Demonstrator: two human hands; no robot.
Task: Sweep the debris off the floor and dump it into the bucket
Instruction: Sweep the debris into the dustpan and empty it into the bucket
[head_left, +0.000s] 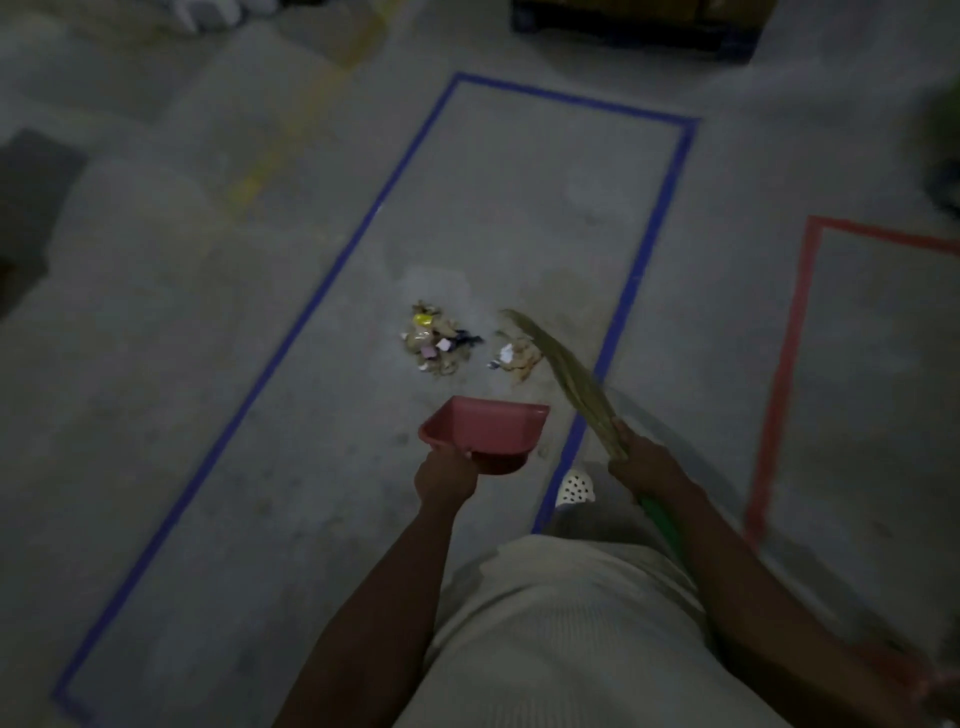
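Observation:
A heap of debris with yellow, pink and white scraps lies on the grey floor inside a blue taped rectangle. A smaller clump of debris lies just to its right. My left hand grips the back of a pink dustpan, held above the floor just short of the heap. My right hand grips a grass broom with a green handle; its tip reaches the smaller clump. No bucket is in view.
A red taped outline marks the floor to the right. A dark pallet-like object stands at the far top, and a dark shape sits at the left edge. My white perforated shoe shows below the dustpan.

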